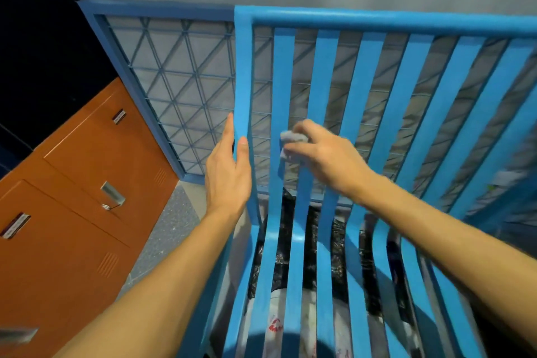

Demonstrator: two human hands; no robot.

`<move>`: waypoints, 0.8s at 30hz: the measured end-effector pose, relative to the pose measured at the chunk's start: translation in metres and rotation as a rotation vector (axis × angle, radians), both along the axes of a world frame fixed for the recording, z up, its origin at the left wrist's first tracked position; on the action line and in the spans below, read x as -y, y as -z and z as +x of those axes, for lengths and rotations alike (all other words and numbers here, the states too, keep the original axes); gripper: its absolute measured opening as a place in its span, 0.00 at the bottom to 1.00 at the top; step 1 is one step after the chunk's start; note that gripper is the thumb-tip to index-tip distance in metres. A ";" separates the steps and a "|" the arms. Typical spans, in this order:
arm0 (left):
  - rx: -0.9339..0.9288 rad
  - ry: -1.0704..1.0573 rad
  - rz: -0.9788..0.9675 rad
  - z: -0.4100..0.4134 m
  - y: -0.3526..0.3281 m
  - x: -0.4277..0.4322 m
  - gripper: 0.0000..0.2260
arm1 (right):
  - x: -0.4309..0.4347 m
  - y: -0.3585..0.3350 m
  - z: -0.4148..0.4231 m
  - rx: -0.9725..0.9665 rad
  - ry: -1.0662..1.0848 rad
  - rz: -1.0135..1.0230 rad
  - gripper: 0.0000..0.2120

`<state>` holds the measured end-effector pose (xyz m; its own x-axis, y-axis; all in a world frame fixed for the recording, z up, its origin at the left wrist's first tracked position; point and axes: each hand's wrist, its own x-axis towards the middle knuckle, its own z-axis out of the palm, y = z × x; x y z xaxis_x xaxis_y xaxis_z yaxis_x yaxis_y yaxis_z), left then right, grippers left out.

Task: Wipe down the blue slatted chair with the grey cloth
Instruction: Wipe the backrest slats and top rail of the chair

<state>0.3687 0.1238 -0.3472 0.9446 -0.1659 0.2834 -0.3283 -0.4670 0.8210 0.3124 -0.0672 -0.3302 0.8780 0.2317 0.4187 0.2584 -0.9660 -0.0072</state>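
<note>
Grey cloth (291, 136) | in right grip (327, 155) | left grip (227, 179) flat on chair (327, 67) | mesh (180, 81) behind

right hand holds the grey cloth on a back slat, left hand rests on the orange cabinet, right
No: in the head view the left hand rests on the chair's side post, not the cabinet; the right hand does hold the cloth.

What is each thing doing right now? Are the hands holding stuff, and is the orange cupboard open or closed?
blue chair: standing upright.
left hand: fingers straight, resting on the blue chair's left post.
right hand: grips the grey cloth.
grey cloth: bunched up, pressed against a back slat.
orange cabinet: doors closed.
</note>
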 end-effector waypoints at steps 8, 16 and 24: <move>0.020 0.007 0.049 -0.002 0.000 0.001 0.23 | 0.055 -0.124 0.026 0.319 0.033 -0.012 0.10; 0.043 -0.009 0.102 0.001 0.002 0.002 0.24 | 0.044 -0.046 0.005 0.118 -0.073 -0.154 0.12; 0.080 0.006 0.172 -0.001 0.000 0.002 0.27 | 0.045 -0.059 0.005 0.072 -0.063 -0.173 0.11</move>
